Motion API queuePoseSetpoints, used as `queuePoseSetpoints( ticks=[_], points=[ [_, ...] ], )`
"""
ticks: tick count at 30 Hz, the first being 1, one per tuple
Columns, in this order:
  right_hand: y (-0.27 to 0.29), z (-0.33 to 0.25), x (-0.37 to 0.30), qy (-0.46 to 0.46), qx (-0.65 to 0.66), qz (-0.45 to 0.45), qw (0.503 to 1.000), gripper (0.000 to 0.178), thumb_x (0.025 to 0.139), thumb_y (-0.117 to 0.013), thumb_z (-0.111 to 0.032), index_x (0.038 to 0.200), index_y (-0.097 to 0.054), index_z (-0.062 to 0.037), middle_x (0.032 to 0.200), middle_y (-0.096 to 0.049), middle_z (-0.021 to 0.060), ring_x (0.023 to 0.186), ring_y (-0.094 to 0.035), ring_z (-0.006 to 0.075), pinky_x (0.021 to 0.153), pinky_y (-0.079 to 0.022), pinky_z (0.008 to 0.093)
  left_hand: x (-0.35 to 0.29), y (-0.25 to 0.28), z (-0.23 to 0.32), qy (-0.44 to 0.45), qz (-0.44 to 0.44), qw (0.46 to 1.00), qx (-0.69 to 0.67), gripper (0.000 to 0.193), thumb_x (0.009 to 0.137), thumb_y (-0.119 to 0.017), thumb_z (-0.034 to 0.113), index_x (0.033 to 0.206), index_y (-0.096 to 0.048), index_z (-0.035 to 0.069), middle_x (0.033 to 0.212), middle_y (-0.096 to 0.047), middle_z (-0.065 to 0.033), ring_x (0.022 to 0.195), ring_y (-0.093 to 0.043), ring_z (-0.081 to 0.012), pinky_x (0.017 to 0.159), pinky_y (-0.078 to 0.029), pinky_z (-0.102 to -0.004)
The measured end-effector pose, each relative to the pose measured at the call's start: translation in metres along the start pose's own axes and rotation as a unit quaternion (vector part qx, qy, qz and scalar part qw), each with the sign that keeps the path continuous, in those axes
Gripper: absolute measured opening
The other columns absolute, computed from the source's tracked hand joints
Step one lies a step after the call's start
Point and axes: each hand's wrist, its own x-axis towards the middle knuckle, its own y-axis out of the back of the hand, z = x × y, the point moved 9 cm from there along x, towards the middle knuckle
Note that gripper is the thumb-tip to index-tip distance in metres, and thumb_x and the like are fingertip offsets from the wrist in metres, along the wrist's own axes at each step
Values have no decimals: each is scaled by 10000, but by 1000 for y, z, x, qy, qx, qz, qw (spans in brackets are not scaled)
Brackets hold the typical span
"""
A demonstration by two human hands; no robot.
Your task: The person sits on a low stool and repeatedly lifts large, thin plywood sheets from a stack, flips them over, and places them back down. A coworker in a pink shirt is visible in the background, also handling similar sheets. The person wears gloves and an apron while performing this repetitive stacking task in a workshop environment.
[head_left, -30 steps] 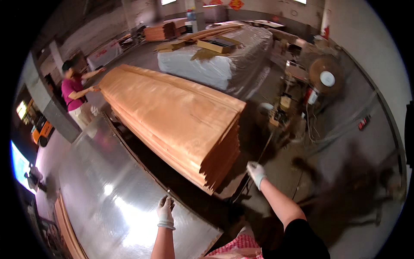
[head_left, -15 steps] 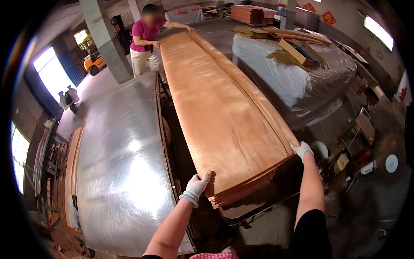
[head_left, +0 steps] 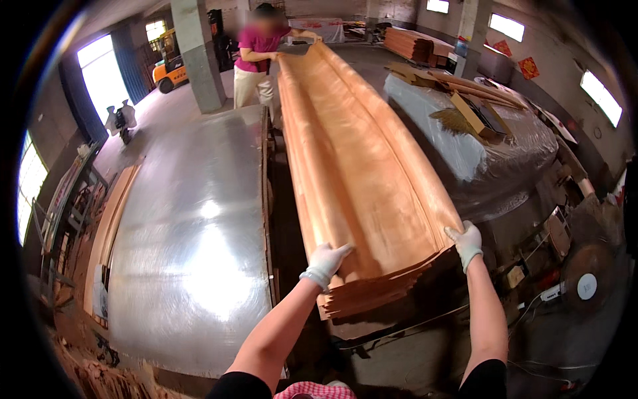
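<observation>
A long orange-brown wood veneer sheet (head_left: pixel 379 193) sags in the middle like a trough, its two long sides raised. My left hand (head_left: pixel 325 264), in a pale glove, is closed on its near left corner, the thumb over the top. At the near right corner my gloved right hand (head_left: pixel 468 243) pinches the edge. Beneath lies a stack of veneer (head_left: pixel 372 298) with ragged near ends. A co-worker (head_left: pixel 259 50) in a magenta shirt holds the sheet's far end with both hands. My fingers under the sheet are hidden.
Left of the stack stands a wide metal-topped table (head_left: pixel 186 199). To the right, a plastic-covered pile (head_left: pixel 492 166) carries a box (head_left: pixel 475 114) and a straw broom (head_left: pixel 452 123). A fan (head_left: pixel 586 286) with a trailing cord stands at the lower right; a concrete pillar (head_left: pixel 197 60) rises behind the table.
The sheet's long sides have lifted and drawn inward, so it went from nearly flat to troughed. My left hand has moved right and slightly up. The camera's view has shifted.
</observation>
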Motion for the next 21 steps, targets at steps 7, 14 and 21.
queuePoseSetpoints(
  ticks=[7,14,21],
  points=[
    [-49,-106,-104,-21,151,-73,986,330,825,-755,-181,1013,-613,50,963,-663,79,839,-601,149,773,-480,299,-91,132,37,8,-67,930,-362,293,896,-642,128,1071,-591,-100,979,-685,-172,860,-682,-243,750,-559,-326],
    [-246,-111,-307,-101,269,-174,942,463,783,-809,-283,1102,-617,-7,1019,-659,40,910,-593,152,835,-479,308,-209,392,-100,46,2,955,-293,349,865,-664,141,1107,-569,-92,951,-682,-169,830,-679,-229,709,-554,-312],
    [-488,-89,-540,-245,336,-224,881,424,827,-770,-181,1155,-587,16,1047,-654,62,929,-591,152,859,-466,299,-311,594,-272,148,76,962,-217,354,840,-709,109,1113,-574,-70,942,-678,-149,766,-677,-208,643,-570,-328]
  ],
)
